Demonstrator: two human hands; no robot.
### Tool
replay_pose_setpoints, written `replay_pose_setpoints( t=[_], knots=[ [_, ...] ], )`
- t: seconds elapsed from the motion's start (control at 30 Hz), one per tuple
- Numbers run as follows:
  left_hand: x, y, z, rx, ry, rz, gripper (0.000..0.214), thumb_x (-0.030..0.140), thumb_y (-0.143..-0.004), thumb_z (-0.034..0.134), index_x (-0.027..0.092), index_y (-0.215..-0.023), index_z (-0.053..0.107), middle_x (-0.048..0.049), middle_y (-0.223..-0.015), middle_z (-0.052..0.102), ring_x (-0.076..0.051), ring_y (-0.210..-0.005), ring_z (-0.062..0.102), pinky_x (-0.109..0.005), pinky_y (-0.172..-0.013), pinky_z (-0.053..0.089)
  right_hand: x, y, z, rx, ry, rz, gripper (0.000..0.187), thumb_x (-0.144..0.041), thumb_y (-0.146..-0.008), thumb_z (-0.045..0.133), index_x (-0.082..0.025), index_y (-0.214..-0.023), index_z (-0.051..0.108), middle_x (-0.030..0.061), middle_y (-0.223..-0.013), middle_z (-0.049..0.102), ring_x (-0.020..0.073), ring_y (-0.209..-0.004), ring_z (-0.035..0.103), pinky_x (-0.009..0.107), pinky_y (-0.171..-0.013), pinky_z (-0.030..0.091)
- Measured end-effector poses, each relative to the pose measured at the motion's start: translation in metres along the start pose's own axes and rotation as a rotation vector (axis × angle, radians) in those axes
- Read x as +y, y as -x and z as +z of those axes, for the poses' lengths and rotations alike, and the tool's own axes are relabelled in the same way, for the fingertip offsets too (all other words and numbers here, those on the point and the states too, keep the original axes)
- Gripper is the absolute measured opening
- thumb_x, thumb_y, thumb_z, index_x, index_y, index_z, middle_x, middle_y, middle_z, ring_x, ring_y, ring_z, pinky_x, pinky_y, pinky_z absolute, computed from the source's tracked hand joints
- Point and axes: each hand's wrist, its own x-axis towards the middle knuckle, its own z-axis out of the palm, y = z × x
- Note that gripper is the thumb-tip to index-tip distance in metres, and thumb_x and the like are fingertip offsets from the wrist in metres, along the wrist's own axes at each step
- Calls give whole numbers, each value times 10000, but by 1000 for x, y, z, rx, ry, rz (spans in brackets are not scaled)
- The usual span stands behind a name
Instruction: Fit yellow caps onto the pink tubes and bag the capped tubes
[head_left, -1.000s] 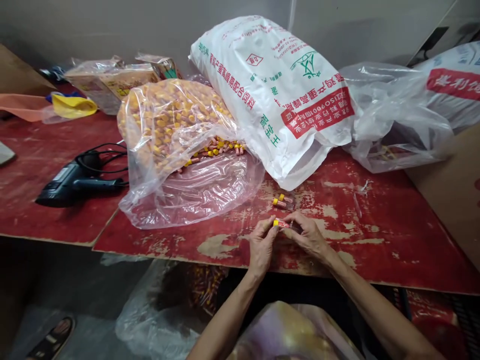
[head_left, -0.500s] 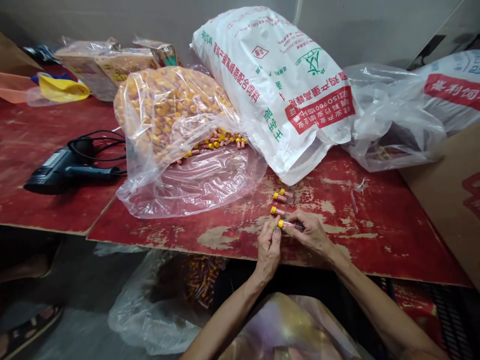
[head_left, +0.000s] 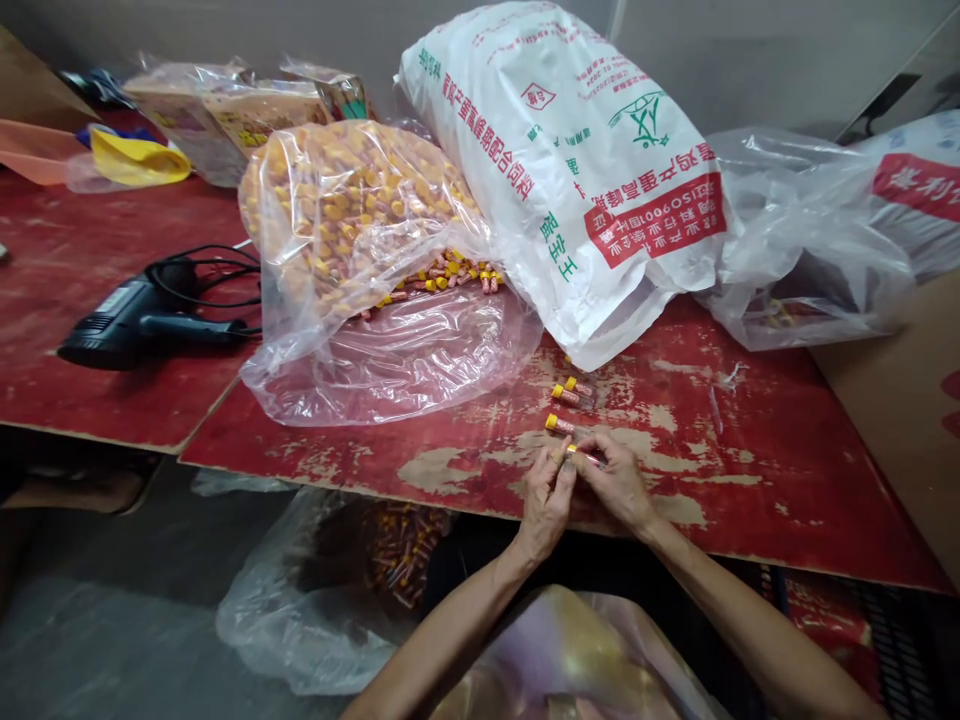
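My left hand (head_left: 547,495) and my right hand (head_left: 616,480) meet at the near edge of the worn red table (head_left: 465,470). Together they pinch one small tube with a yellow cap (head_left: 576,452); the left fingertips are at its capped end, and the right fingers wrap its body. Three more yellow-capped tubes (head_left: 568,396) lie on the table just beyond my fingers. Farther back, a clear plastic bag (head_left: 352,230) bulges with several of the same tubes, and some spill at its open mouth (head_left: 450,275).
A large white printed sack (head_left: 570,170) leans behind the tubes, with crumpled clear plastic (head_left: 795,240) to its right. A black corded tool (head_left: 142,315) lies at the left. Cardboard (head_left: 900,400) stands at the right edge. A bag of tubes (head_left: 352,590) hangs below the table.
A third tube now lies on the table beyond my fingers. Both hands have closed on another tube, and the left fingertips have moved onto its capped end.
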Motion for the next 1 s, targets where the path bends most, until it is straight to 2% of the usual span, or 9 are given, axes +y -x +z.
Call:
replay_pose_setpoints(
  t=[0.17,0.23,0.33,0.47,0.6,0.7,0.8,0.9,1.0],
  knots=[
    [-2,-13,-4,-6,-189,118,349,234,-912,417,174,-1195,613,-74,-912,611,-175,-854,583,-316,-814,479,5,-31,-39,-185,515,-201,204,-337,-840,546,-184,-714,591,31,-700,595,151,-629,540,248,-580,369],
    [-5,-17,-7,74,-264,168,348,178,-900,414,194,-1191,603,-71,-921,602,-169,-858,586,-308,-811,484,8,-43,-46,-191,793,-201,185,-274,-824,572,-184,-663,576,45,-651,584,152,-558,524,256,-535,326],
    [-11,-26,-10,134,-414,208,366,117,-863,431,200,-1188,577,-76,-960,586,-181,-893,596,-306,-806,494,12,-52,-43,-227,966,-163,154,-118,-797,546,-174,-657,574,74,-641,601,156,-514,534,263,-497,295],
    [-14,-44,-7,52,-697,217,310,132,-869,446,182,-1148,571,-125,-1091,581,-221,-923,608,-320,-750,509,22,-46,-40,-211,968,-242,160,-113,-832,496,-170,-717,591,77,-676,613,169,-543,561,267,-497,327],
    [-14,-69,-4,-3,-875,199,193,199,-907,436,181,-947,624,-118,-979,617,-221,-857,617,-292,-674,500,40,-34,-35,-11,723,-465,204,-247,-936,417,-166,-898,600,89,-824,613,192,-704,606,294,-611,460],
    [-14,-83,-10,-16,-847,186,183,191,-905,438,184,-948,616,-96,-949,625,-191,-798,622,-271,-673,495,47,-28,-15,127,594,-633,243,-233,-950,401,-151,-1129,542,141,-1039,586,215,-929,599,320,-746,507],
    [-17,-90,-21,-6,-759,221,215,157,-899,423,192,-1009,604,-76,-932,633,-176,-802,628,-262,-704,496,44,-28,4,191,607,-765,237,-185,-929,442,-179,-1145,540,120,-1012,610,225,-940,586,372,-805,496],
    [-24,-92,-29,35,-686,292,206,168,-898,422,194,-971,613,-64,-876,633,-166,-771,628,-264,-701,496,39,-36,7,220,661,-743,256,-211,-911,488,-190,-1162,538,115,-1022,625,239,-929,579,427,-820,467],
    [-30,-96,-36,106,-633,390,210,173,-895,435,190,-1003,614,-63,-847,646,-169,-759,631,-272,-695,496,39,-53,-7,272,680,-717,288,-262,-900,508,-178,-1174,539,128,-1039,612,249,-949,559,435,-818,456]
  ],
)
